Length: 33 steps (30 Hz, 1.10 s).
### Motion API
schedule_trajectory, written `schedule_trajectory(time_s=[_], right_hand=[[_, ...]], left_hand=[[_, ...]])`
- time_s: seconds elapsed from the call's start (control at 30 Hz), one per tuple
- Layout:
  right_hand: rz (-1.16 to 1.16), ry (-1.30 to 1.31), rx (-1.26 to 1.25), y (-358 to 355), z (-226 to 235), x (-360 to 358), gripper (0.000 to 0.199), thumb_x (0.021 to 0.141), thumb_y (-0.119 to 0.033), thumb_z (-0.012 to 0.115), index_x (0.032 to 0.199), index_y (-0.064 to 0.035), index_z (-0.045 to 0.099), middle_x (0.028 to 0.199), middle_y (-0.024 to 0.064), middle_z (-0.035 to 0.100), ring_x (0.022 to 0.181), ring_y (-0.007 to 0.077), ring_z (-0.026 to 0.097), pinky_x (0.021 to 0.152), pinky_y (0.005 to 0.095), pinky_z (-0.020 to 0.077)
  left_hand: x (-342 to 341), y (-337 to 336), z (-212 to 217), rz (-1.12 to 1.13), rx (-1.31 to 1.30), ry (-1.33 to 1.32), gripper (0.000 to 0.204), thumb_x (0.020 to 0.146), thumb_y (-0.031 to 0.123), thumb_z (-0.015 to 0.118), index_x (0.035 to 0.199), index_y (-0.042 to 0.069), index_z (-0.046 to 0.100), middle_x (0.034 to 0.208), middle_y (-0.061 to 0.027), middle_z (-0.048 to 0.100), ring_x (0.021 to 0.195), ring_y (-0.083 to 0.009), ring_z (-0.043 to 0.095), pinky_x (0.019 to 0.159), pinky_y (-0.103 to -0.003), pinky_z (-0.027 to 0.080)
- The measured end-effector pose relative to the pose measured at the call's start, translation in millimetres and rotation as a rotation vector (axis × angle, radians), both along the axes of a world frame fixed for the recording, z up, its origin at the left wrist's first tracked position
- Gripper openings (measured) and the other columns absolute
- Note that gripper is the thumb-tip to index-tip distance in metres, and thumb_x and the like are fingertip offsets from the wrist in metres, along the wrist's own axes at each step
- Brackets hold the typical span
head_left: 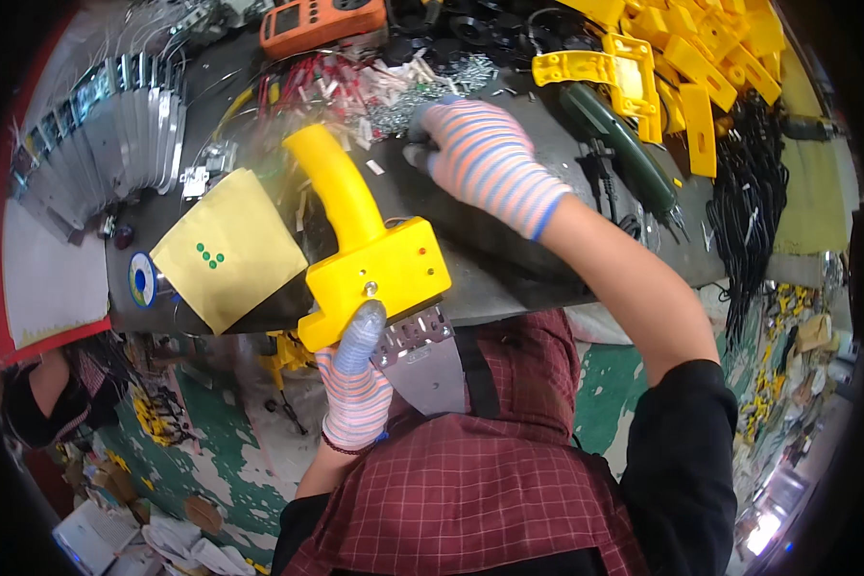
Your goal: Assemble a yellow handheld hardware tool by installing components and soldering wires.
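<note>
My left hand [357,384], in a striped glove with grey fingertips, grips a yellow plastic handle housing [379,274] by its lower end, the thumb pressed on its face near a silver screw. From the housing a grey metal plate [432,376] points toward my lap. My right hand [490,154], gloved alike, is at the edge of a pile of small silver screws [401,113]. Its fingers are curled together, and whatever lies between them is hidden. A green electric screwdriver [619,149] lies on the dark bench to the right of this hand.
Metal plates [115,134] stand in a row at the left. Near them lie a yellow paper sheet [230,252] with green dots and a tape roll [142,278]. An orange meter [322,24], red-and-white wires [326,86], yellow housings [706,58] and black cables [747,192] crowd the bench.
</note>
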State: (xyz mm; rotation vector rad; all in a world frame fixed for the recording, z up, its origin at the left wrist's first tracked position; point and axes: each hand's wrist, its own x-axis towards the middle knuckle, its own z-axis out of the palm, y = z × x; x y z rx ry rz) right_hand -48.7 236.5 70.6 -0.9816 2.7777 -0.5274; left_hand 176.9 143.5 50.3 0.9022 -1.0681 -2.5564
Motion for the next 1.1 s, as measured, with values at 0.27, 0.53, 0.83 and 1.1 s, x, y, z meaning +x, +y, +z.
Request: schedule_trajectory(time_s=[0.27, 0.53, 0.83, 1.1], right_hand=[[0.034, 0.082, -0.149, 31, -1, 16, 0.022, 0.084, -0.018, 0.063, 0.093, 0.0011, 0.066, 0.090, 0.0224, 0.066, 0.083, 0.0345, 0.067, 0.076, 0.0408, 0.0538], [-0.761, -0.270, -0.981, 226, 20, 83, 0.011, 0.083, -0.004, 0.067, 0.093, 0.0004, 0.066, 0.080, 0.0047, 0.067, 0.075, 0.0094, 0.062, 0.069, 0.0227, 0.0500], [-0.893, -0.125, -0.873, 270, -25, 80, 0.010, 0.086, -0.006, 0.067, 0.094, 0.0002, 0.068, 0.083, 0.0023, 0.068, 0.077, 0.0066, 0.059, 0.072, 0.0227, 0.0492], [-0.672, 0.173, -0.198, 220, -23, 93, 0.023, 0.077, -0.020, 0.073, 0.094, -0.0054, 0.070, 0.090, 0.0163, 0.065, 0.086, 0.0365, 0.062, 0.077, 0.0439, 0.0499]], left_hand=[[-2, -6, -18, 0.042, -0.059, 0.019, 0.056, 0.085, 0.013, 0.069, 0.136, 0.000, 0.048, 0.127, -0.0148, 0.060, 0.114, -0.0250, 0.061, 0.102, -0.042, 0.048], [8, -18, -34, 0.075, 0.009, -0.020, 0.060, 0.081, 0.006, 0.070, 0.138, 0.004, 0.049, 0.130, -0.0153, 0.059, 0.114, -0.0289, 0.062, 0.102, -0.045, 0.050], [2, -4, -20, -0.046, -0.127, -0.071, 0.070, 0.084, 0.031, 0.073, 0.142, 0.008, 0.042, 0.130, -0.0121, 0.056, 0.116, -0.0237, 0.058, 0.100, -0.038, 0.047], [3, -12, -17, 0.005, -0.011, -0.010, 0.058, 0.083, 0.013, 0.073, 0.136, 0.003, 0.051, 0.126, -0.0119, 0.061, 0.110, -0.0250, 0.063, 0.102, -0.042, 0.049]])
